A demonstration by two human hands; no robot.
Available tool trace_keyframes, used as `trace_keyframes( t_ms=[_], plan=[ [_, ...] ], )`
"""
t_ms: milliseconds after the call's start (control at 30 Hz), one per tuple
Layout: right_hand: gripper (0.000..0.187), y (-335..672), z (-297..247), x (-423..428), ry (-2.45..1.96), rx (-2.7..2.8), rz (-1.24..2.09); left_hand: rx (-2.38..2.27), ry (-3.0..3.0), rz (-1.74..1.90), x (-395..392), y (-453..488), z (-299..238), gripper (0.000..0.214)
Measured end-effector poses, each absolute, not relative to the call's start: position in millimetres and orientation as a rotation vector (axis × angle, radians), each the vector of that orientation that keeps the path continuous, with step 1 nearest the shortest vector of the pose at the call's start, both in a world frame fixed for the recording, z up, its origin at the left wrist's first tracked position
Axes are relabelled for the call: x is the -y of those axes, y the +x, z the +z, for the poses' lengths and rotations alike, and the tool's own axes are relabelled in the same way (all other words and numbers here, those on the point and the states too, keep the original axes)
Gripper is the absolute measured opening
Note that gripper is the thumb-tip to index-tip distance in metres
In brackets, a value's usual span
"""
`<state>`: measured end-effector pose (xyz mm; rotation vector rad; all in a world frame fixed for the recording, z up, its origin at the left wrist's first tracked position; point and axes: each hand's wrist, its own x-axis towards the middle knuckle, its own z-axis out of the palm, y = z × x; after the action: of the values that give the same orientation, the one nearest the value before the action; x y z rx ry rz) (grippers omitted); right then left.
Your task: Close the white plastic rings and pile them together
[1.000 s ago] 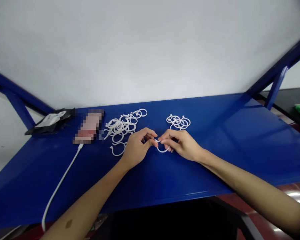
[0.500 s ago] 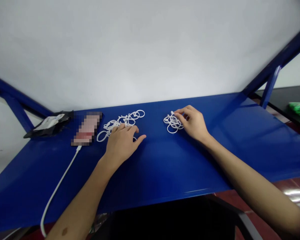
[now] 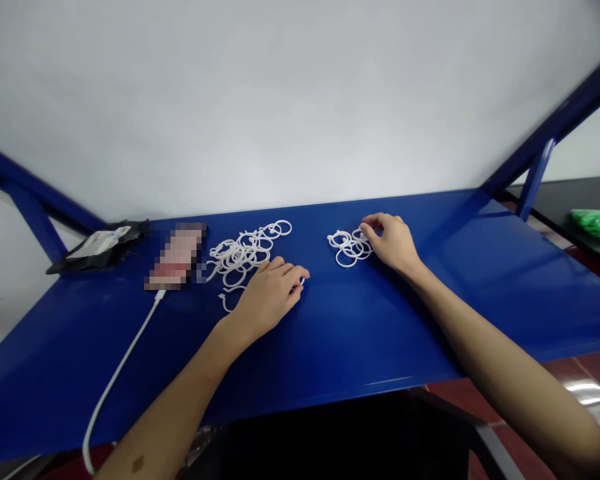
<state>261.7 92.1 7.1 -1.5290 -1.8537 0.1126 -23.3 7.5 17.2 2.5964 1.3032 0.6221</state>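
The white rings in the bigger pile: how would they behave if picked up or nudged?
The white rings look like thin plastic, so each is probably light and fairly stiff, holding its curve. They overlap, so lifting one might drag others. Lying mostly flat on the glossy blue tabletop, a nudged ring would likely slide rather than roll.

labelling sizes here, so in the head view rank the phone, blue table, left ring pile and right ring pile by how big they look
1. Blue table, by far the largest
2. Left ring pile, though the left hand hides part of it
3. Phone
4. Right ring pile, the smallest
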Motion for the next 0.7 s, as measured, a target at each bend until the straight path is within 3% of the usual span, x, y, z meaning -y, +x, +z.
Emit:
trace_keyframes(
  t_ms=[200, 333, 467, 700],
  plan=[
    [0.018, 243, 19, -70, -1.367, 1.897, 0.079, -1.192, 2.644, 0.813, -4, -14, 21, 0.02],
    [0.02, 217, 27, -43, -1.181, 2.007, 0.421, -1.148, 2.666, 1.044, -2, -10, 20, 0.014],
    [0.022, 197, 25, -24, -1.134, 1.97, 0.77, -1.127, 2.655, 1.126, 0, -7, 16, 0.023],
    [0.016, 195, 17, -23, -1.128, 1.929, 0.809, -1.105, 2.594, 1.163, 3, -2, 14, 0.008]
  ],
)
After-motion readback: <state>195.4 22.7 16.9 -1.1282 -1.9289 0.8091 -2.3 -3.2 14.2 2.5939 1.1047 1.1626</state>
